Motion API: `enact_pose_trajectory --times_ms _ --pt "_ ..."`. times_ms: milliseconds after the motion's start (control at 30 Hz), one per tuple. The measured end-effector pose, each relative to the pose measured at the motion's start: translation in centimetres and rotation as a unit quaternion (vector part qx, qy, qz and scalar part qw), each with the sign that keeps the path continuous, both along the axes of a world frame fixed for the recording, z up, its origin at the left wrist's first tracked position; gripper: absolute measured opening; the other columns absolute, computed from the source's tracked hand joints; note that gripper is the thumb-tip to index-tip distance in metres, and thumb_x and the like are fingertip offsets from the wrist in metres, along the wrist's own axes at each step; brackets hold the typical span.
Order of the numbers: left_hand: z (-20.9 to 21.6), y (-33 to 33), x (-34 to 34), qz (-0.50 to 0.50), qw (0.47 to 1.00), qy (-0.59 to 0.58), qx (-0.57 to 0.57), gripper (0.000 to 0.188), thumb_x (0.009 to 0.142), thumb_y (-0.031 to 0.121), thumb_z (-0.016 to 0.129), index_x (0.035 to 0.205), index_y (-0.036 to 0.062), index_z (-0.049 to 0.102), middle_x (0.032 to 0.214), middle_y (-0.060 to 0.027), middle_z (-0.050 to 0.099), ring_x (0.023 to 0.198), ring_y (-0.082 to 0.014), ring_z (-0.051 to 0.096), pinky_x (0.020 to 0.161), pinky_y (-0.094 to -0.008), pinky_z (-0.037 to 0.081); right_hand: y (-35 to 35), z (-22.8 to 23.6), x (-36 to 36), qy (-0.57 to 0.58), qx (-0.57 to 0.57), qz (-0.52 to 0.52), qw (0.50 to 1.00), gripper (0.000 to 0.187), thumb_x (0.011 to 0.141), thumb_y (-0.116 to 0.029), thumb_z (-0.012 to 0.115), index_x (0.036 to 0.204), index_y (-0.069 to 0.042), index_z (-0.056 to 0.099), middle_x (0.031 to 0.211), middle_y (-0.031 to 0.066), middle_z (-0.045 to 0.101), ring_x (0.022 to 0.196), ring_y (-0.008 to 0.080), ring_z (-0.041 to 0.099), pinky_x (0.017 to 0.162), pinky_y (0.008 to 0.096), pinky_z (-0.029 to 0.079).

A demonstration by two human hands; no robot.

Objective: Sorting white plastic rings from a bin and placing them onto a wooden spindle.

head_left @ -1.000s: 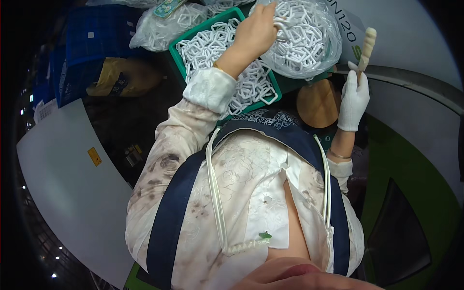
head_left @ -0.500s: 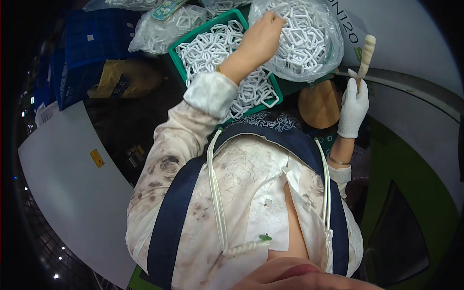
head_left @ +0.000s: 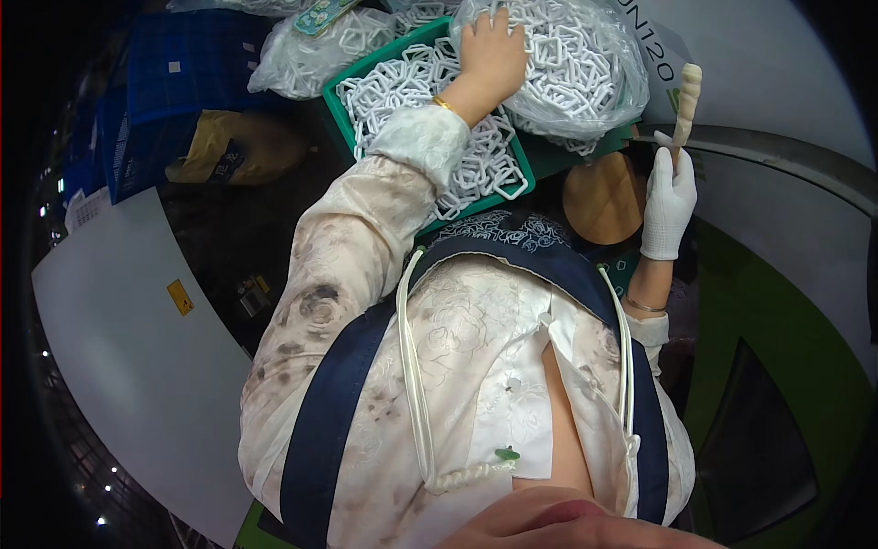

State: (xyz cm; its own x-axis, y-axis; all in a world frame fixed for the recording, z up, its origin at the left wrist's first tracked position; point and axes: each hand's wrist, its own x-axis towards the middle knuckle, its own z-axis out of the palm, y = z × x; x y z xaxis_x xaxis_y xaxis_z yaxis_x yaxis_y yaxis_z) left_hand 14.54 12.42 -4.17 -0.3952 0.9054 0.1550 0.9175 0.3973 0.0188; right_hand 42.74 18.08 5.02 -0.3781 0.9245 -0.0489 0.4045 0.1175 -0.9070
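My left hand (head_left: 492, 59), bare and with fingers spread, lies on the left side of a clear plastic bag (head_left: 631, 91) full of white angular plastic rings (head_left: 572, 73). Beneath that wrist is a green bin (head_left: 340, 117), also filled with white rings (head_left: 384, 91). At the right, my right hand (head_left: 669, 206) wears a white knit glove. It is closed round a thin stick that carries a cream-coloured, ridged, spiral-shaped piece (head_left: 688, 102), held upright. What the left fingertips touch inside the bag is partly hidden.
Another bag of white rings (head_left: 320, 55) stands left of the bin, with a printed green packet (head_left: 320, 16) on top. Further left are a blue bag (head_left: 183, 73) and a brown package (head_left: 215, 151). A round wooden-looking surface (head_left: 604, 197) lies below the open bag. Grey panels (head_left: 128, 357) flank me.
My left hand has gone from closed fingers over the rings to spread fingers at the bag's left side. The bag's left edge has shifted left. My right hand has barely moved.
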Motion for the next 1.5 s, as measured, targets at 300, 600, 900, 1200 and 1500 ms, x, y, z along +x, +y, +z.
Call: enact_pose_trajectory --times_ms 300,600,900,1200,1500 --pt "-1.3 -0.4 3.9 -0.114 0.983 -0.137 -0.04 0.052 0.093 0.038 0.059 0.142 0.0219 0.051 0.153 -0.0083 0.043 0.141 -0.031 0.039 0.113 -0.0609 0.027 -0.7 0.8 0.0 0.013 -0.03 0.006 0.999 0.027 0.102 -0.016 0.053 0.119 0.001 0.065 0.108 0.0054 0.067 0.099 0.0115 0.059 0.091 0.0267 0.045" --pt "3.1 -4.5 2.5 -0.192 0.939 -0.251 0.138 0.033 0.091 0.024 0.064 0.122 0.0156 0.067 0.131 -0.0109 0.061 0.123 -0.0308 0.056 0.104 -0.0464 0.043 -2.2 1.1 0.5 -0.007 -0.04 0.017 0.999 0.027 0.102 -0.017 0.053 0.119 0.001 0.064 0.107 0.0055 0.067 0.099 0.0113 0.058 0.091 0.0266 0.044" --pt "4.4 -17.8 -4.4 -0.123 0.915 -0.384 -0.012 0.035 0.08 0.01 0.068 0.114 0.0103 0.07 0.114 -0.0096 0.068 0.108 -0.0307 0.062 0.094 -0.0416 0.049 -2.1 -0.5 -1.8 0.001 -0.004 0.077 0.997 0.027 0.103 -0.021 0.054 0.117 -0.001 0.066 0.08 -0.0072 0.048 0.066 0.0011 0.037 0.059 0.0188 0.032" --pt "1.3 -16.6 -0.9 -0.146 0.964 -0.221 0.002 0.038 0.074 0.005 0.068 0.11 0.0157 0.066 0.113 -0.0022 0.062 0.111 -0.025 0.055 0.093 -0.0404 0.041 -3.6 1.0 -4.7 0.019 -0.022 0.103 0.994 0.028 0.103 -0.02 0.055 0.118 0.002 0.064 0.087 -0.0041 0.054 0.076 0.0028 0.044 0.068 0.0197 0.039" --pt "2.1 -16.6 -2.1 -0.056 0.937 -0.336 0.073 0.029 0.079 0.01 0.068 0.107 0.0125 0.061 0.107 -0.0057 0.063 0.107 -0.0258 0.059 0.096 -0.04 0.041 -3.5 0.3 -3.9 0.017 -0.041 0.096 0.994 0.027 0.101 -0.017 0.055 0.118 0.002 0.064 0.093 0.0027 0.063 0.084 0.0082 0.054 0.08 0.024 0.044"
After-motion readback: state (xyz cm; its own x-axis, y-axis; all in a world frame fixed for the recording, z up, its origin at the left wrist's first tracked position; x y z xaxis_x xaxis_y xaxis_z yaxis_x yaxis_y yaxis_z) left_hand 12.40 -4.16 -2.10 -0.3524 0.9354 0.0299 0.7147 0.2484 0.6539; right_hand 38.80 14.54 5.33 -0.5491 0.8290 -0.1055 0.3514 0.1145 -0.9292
